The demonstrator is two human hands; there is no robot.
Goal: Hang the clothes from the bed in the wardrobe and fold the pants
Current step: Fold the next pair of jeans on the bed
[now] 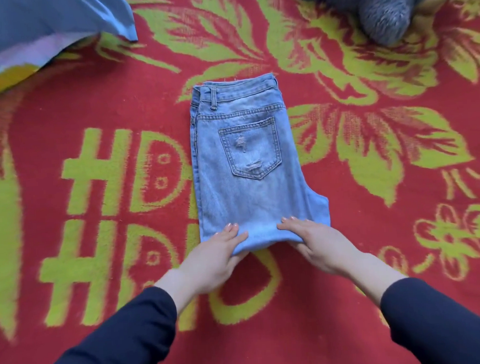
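Under both sets of fingers, the near fold of the jeans (249, 164).
Left hand (217, 255) and right hand (317, 243) each pinch this edge, fingers nearly straight on top, thumbs beneath; the jeans lie beyond the fingertips, with bare blanket (375, 230) on both sides.

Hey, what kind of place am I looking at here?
Probably a bedroom, on a bed: a red fuzzy blanket with green flowers covers the surface, a blue pillow lies far left, and folded light-blue denim jeans rest on it.
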